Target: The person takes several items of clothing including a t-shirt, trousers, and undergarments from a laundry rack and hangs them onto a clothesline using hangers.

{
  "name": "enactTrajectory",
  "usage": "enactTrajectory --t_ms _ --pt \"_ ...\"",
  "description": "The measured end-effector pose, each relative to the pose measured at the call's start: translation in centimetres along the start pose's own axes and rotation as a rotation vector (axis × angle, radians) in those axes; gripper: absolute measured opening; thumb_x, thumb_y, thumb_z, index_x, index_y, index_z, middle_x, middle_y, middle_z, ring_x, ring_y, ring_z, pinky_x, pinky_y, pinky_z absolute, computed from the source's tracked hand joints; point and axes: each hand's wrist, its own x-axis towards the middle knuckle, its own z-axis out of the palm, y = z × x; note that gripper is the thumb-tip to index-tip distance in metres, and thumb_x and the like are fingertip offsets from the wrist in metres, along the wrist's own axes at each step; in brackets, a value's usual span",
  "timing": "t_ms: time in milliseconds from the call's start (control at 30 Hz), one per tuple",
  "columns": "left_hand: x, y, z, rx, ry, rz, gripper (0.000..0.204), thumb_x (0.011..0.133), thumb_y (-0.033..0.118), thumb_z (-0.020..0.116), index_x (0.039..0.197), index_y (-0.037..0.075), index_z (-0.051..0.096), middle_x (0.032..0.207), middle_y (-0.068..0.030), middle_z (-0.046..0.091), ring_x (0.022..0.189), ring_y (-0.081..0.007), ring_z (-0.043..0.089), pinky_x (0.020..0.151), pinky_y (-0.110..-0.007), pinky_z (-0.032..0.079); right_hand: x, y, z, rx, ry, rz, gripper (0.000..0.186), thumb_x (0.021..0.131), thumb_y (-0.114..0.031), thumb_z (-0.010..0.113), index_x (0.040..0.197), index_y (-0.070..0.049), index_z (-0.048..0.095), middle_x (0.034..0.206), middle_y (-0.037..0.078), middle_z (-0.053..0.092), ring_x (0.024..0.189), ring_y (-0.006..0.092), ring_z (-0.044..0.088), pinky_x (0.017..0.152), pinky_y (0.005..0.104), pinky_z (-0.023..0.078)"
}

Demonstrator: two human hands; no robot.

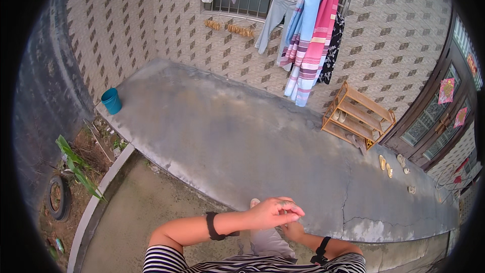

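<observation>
My left hand [277, 213] is raised in front of my body, its fingers curled and pressed together. What it holds, if anything, is hidden. Close beside and partly behind it is my right hand [293, 230], whose fingers are mostly covered by the left. Each wrist or forearm carries a black strap, the left strap [214, 226] and the right strap [321, 253]. Below my hands are my light trousers [272, 242] and the tip of one pale shoe [254, 202] at the edge of the raised concrete walkway [217, 136].
A wooden shoe rack [359, 114] stands against the tiled wall, with sandals [389, 170] on the walkway near the double door [434, 121]. Laundry [310, 35] hangs at the barred window. At left are a teal bucket [111, 102], a low kerb [101, 202] and an old tyre [59, 198].
</observation>
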Motion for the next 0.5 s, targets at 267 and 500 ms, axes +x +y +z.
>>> enactTrajectory --t_ms 267,500 --pt "14.7 5.2 -14.1 -0.132 -0.163 0.065 0.024 0.071 0.018 0.066 0.084 0.002 0.054 0.073 -0.0090 0.055 0.070 -0.0230 0.056 0.061 -0.033 0.045 20.3 4.2 -13.4 -0.007 0.072 0.023 0.023 0.078 -0.019 0.052 0.098 -0.010 0.056 0.090 0.010 0.060 0.077 0.0252 0.059 0.067 0.0356 0.046" --pt "21.4 3.5 -25.7 -0.248 -0.111 0.156 0.022 0.085 0.015 0.048 0.101 -0.001 0.048 0.089 -0.0111 0.054 0.083 -0.0224 0.052 0.074 -0.031 0.041 32.5 0.0 -21.7 0.061 -0.062 -0.017 0.025 0.080 -0.020 0.048 0.101 -0.007 0.053 0.091 0.013 0.058 0.083 0.0298 0.056 0.071 0.0378 0.045"
